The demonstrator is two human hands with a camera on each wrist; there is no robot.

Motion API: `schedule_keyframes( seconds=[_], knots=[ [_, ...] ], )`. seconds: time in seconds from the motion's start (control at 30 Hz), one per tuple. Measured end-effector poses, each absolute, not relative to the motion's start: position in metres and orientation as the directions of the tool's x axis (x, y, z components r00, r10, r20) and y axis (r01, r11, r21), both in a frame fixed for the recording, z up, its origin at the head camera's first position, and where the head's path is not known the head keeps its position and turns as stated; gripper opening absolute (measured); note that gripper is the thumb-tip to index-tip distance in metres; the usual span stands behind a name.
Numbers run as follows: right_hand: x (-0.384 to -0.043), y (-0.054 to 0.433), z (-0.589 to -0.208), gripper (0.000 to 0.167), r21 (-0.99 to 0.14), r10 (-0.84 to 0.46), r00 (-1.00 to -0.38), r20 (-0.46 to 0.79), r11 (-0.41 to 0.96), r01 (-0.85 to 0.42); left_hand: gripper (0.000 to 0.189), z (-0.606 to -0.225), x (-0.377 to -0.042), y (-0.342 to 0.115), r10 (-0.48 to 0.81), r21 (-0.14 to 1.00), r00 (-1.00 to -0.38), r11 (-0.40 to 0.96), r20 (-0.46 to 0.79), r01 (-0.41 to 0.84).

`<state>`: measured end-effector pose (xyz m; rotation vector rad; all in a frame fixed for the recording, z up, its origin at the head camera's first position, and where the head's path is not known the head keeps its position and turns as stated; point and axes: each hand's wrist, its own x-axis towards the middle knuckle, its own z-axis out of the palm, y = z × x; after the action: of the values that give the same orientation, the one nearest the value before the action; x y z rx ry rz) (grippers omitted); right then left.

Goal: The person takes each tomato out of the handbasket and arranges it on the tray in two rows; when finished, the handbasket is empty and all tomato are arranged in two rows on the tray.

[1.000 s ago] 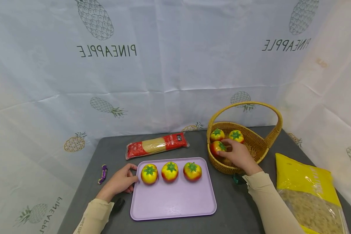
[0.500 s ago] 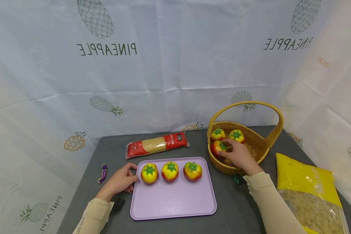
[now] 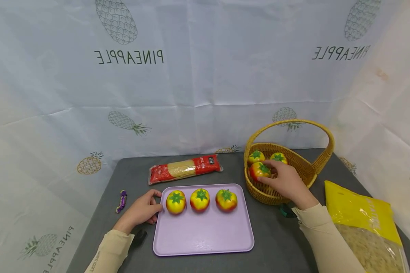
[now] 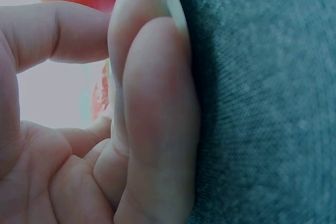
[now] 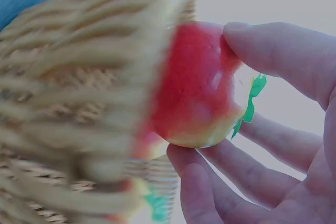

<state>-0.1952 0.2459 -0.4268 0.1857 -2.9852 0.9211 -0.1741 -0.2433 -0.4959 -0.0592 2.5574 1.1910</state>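
Note:
My right hand pinches a red-and-yellow toy tomato with a green leafy top between thumb and fingers, over the wicker basket. In the right wrist view this held tomato is at the height of the basket rim. Two more tomatoes lie in the basket behind it. My left hand grips the left rim of the lilac tray, its thumb on the rim and its other fingers curled at the outer side. Three similar tomatoes sit in a row on the tray.
A red pack of noodles lies behind the tray. At the far left is a purple wrapped candy. A yellow bag of pasta lies right of the basket, whose tall handle arches over it.
My right hand has lifted the tomato slightly inside the basket, turning its leafy top more into view. The left hand keeps its place at the tray. The head view has shifted slightly.

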Motion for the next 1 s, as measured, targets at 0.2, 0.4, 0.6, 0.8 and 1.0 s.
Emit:
schedule_keyframes(
  seconds=[0.2, 0.4, 0.6, 0.8, 1.0],
  knots=[
    [-0.182, 0.228, -0.405, 0.067, -0.552, -0.176, -0.979, 0.103, 0.809, -0.203, 0.048, -0.496, -0.173, -0.245, 0.098, 0.744, -0.949, 0.647, -0.299, -0.167],
    [-0.169, 0.196, -0.393, 0.064, -0.528, -0.268, -0.949, 0.167, 0.789, -0.315, 0.045, -0.499, -0.174, -0.246, 0.116, 0.76, -0.951, 0.633, -0.286, -0.151],
    [-0.158, 0.163, -0.394, 0.063, -0.531, -0.352, -0.922, 0.161, 0.757, -0.382, 0.045, -0.502, -0.176, -0.245, 0.113, 0.766, -0.956, 0.626, -0.273, -0.145],
    [-0.15, 0.129, -0.399, 0.062, -0.541, -0.425, -0.897, 0.121, 0.729, -0.419, 0.045, -0.503, -0.175, -0.244, 0.099, 0.765, -0.958, 0.626, -0.268, -0.149],
    [-0.141, 0.095, -0.414, 0.061, -0.515, -0.51, -0.849, 0.139, 0.695, -0.502, 0.045, -0.503, -0.176, -0.244, 0.096, 0.768, -0.96, 0.624, -0.261, -0.147]
  ],
)
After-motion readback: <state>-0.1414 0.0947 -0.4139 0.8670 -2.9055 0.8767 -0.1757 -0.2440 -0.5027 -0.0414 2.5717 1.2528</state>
